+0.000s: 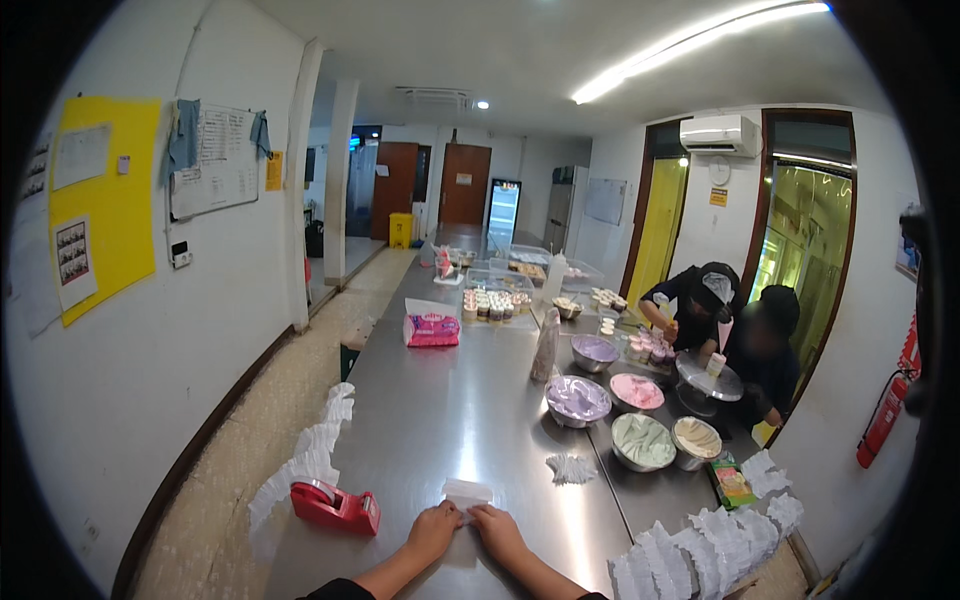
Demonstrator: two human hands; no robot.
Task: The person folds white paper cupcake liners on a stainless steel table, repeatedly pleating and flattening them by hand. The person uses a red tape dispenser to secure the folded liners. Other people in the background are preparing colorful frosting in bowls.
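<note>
My left hand (435,529) and my right hand (498,526) meet over a small white sheet (468,492), thin like paper or film, on the steel table (420,420). The fingertips of both hands pinch its near part, and the rest lies flat beyond them. Left of my hands stands a red tape dispenser (335,507) with a roll in it. To the right lies a small pleated white strip (571,469). Longer pleated white strips (300,469) hang over the table's left edge, and more pleated strips (697,551) lie at the near right corner.
Steel bowls of purple cream (578,400), pink cream (637,392), green cream (643,442) and beige cream (697,441) stand at the right. Farther back are a pink tissue pack (431,330) and filled cups (495,306). Two people work across the table beside a cake turntable (709,375).
</note>
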